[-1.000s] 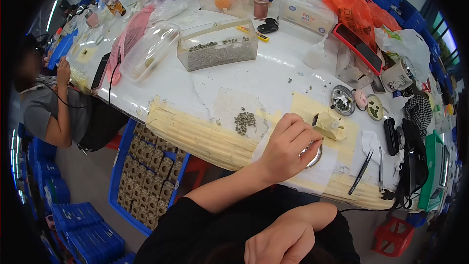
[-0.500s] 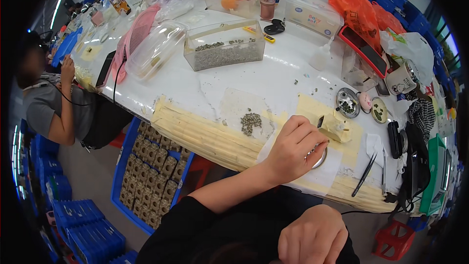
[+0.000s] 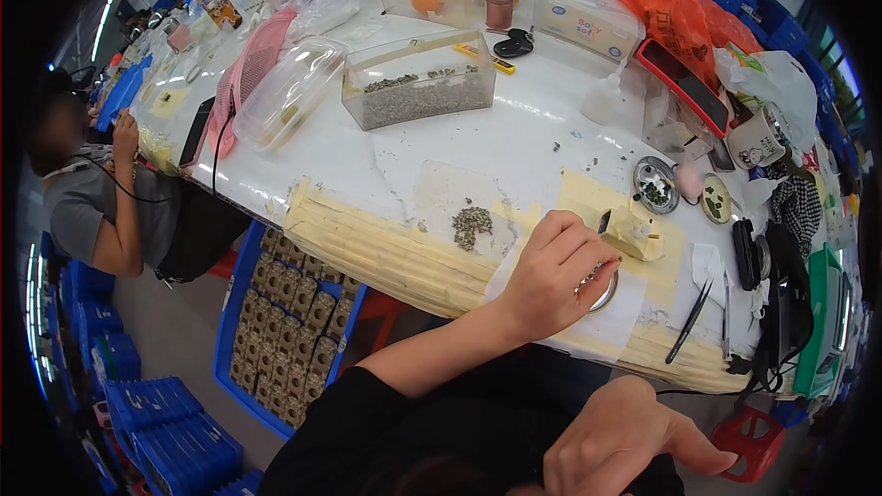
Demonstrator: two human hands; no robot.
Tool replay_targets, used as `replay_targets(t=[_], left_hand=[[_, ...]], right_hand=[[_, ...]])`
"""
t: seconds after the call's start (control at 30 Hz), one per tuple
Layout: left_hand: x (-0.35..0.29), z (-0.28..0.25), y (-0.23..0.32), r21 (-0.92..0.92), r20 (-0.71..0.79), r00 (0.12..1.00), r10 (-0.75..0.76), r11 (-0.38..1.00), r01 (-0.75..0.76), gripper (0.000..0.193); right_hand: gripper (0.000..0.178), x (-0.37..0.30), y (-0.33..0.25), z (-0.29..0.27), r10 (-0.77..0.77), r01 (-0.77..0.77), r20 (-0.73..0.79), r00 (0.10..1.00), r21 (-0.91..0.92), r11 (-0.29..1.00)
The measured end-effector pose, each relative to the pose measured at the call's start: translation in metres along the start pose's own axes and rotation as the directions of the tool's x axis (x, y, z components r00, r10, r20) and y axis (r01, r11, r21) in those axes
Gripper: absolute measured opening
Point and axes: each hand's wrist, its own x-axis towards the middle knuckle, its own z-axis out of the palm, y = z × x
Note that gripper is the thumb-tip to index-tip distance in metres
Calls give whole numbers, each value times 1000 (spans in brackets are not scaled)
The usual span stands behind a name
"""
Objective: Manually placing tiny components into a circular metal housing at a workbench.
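My left hand [image 3: 560, 266] is above the padded table edge, thumb and fingertips pinched together. A tiny dark speck shows at the fingertips, too small to name. Just under these fingers lies a round metal-rimmed dish [image 3: 606, 296], mostly hidden, on a white sheet [image 3: 617, 323]. A block wrapped in pale yellow material [image 3: 634, 233] sits just beyond the fingers. Left of the hand is a small heap of grey-green bits [image 3: 472, 228]. My right hand [image 3: 620, 441] is low, in front of my body, thumb stretched out to the right. Its other fingers are curled downward and partly hidden; I see nothing in it.
Dark tweezers [image 3: 689, 323] lie at the right. Behind them are a metal dish of green bits [image 3: 654, 191] and a phone in a red case [image 3: 682, 90]. A clear box of grey granules [image 3: 418, 103] stands farther back. Another person [image 3: 106, 188] sits at the left.
My right hand has turned and shifted slightly right, its thumb now stretched outward. My left hand keeps its pinch in nearly the same place.
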Motion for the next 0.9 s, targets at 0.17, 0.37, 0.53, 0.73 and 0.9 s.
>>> replay_targets(t=[0.17,0.37,0.53,0.73,0.9], left_hand=[[-1,-3,1,-8,2,1000,-5,1000,6,17],[-2,-3,-2,1,4,1000,-14,1000,14,17],[3,-5,1,-5,-27,999,-20,1000,20,17],[3,-6,1,35,-37,999,-22,999,23,17],[1,-5,1,92,-17,1000,27,995,-25,18]], right_hand=[[121,0,-22,11,-51,48,-7,999,-267,962],[117,-1,-23,8,-46,49,18,999,-339,940],[96,-13,-25,16,63,-148,-178,982,-520,841],[14,-57,-20,18,-849,-873,-510,138,-468,139],[10,-76,-19,-2,-863,-914,-474,171,-404,41]])
